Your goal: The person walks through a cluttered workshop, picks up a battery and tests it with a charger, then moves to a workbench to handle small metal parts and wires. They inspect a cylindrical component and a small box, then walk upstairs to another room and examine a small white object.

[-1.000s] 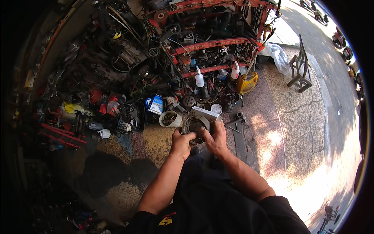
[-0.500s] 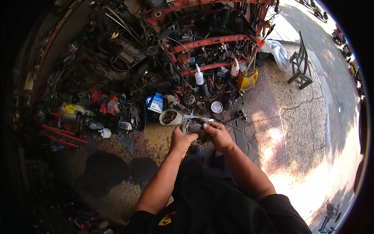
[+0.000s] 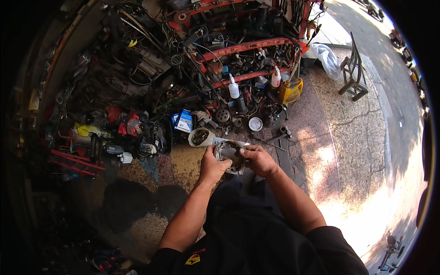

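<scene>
Both hands are clamped on one round metal part [image 3: 230, 152], gripping it from opposite sides: the left hand [image 3: 212, 167] at its left rim, the right hand [image 3: 259, 160] at its right. Compared with a second ago, when the part leaned so that its outer wall showed, it now presents its open face up to the wearer. The right thumb, earlier lower and near the middle, is now on the rim, while the left thumb reaches across the near side. In my judgement, this turn puts the inside in plain view for a look or a feel (the inner surface is too dim to read its condition).

The part is held in front of the body, above the floor [image 3: 185, 166], on the near side of the strip of clutter along the floor's edge by the red rack [image 3: 250, 46]. A pale flat thing [image 3: 221, 141], standing higher behind the part a second ago, now shows only in pieces around it; whether it is held too, I cannot tell. The white tub [image 3: 211, 138] sits just beyond the left hand.
</scene>
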`<action>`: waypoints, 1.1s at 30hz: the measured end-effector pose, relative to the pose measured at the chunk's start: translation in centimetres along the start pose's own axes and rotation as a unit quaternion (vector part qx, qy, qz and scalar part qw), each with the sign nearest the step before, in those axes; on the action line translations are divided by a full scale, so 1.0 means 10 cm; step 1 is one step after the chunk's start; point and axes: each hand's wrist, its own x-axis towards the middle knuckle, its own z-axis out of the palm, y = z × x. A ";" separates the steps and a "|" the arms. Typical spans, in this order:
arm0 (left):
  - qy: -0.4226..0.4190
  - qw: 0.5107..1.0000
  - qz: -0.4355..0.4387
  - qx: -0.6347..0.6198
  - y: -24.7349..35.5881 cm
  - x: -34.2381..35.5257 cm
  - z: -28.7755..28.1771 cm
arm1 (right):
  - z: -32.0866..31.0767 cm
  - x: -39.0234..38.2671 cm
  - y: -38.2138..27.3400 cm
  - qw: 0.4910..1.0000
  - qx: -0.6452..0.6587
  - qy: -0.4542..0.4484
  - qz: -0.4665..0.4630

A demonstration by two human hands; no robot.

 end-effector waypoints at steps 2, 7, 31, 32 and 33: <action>0.008 1.000 0.001 0.024 -0.02 0.01 -0.02 | 0.04 0.00 -0.01 1.000 -0.011 0.008 -0.009; 0.023 0.999 0.000 0.048 -0.03 0.03 -0.05 | 0.17 -0.01 -0.04 0.997 -0.052 0.021 -0.048; -0.028 0.999 0.009 -0.041 0.12 -0.11 -0.06 | 0.18 -0.01 0.10 0.993 -0.072 0.055 -0.071; -0.030 0.999 0.021 -0.028 0.12 -0.11 -0.06 | 0.18 -0.01 0.11 0.993 -0.069 0.048 -0.077; -0.026 0.999 0.030 -0.008 0.13 -0.10 -0.07 | 0.18 0.00 0.11 0.993 -0.069 0.049 -0.080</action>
